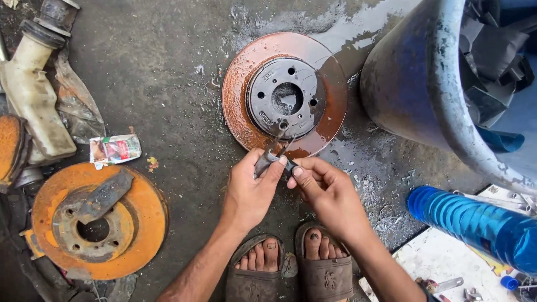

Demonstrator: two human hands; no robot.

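A wet, rusty brake disc (240, 95) with a dark grey hub lies flat on the concrete floor in front of me. My left hand (249, 193) and my right hand (327, 193) meet just below it. Both pinch a small dark metal clip (274, 158) with thin wire prongs that point up over the disc's near rim. My left thumb and fingers hold its left end, and my right fingertips hold the right end. My two sandalled feet (291, 265) stand side by side below the hands.
A second orange rusty brake disc (137, 223) with a brake pad (103, 196) on it lies at the left. A large blue tub (414, 84) stands at the upper right. A blue plastic bottle (475, 223), a crumpled wrapper (114, 150) and a white plastic reservoir (33, 100) lie around.
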